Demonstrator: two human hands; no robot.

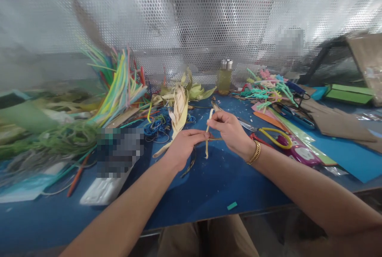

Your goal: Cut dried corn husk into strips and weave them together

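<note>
A narrow, pale corn husk strip [207, 148] hangs roughly upright between my hands over the middle of the blue table. My left hand [185, 143] pinches it low down, with its loose end dangling below the fingers. Higher up, the thumb and fingers of my right hand [231, 129], which has a gold bracelet at the wrist, close on the same strip. A thin brownish piece runs sideways by my left fingertips; which hand holds it, I cannot tell. Just beyond my left hand lies a bundle of dried corn husks [180, 108].
Yellow-handled scissors [276, 137] lie right of my right hand, by a purple object [303, 153]. Blue cord [156, 127] and colourful strips [119, 86] crowd the left. A lidded bottle [225, 77] stands at the back before a perforated metal panel [205, 18]. Cardboard [337, 119] lies right.
</note>
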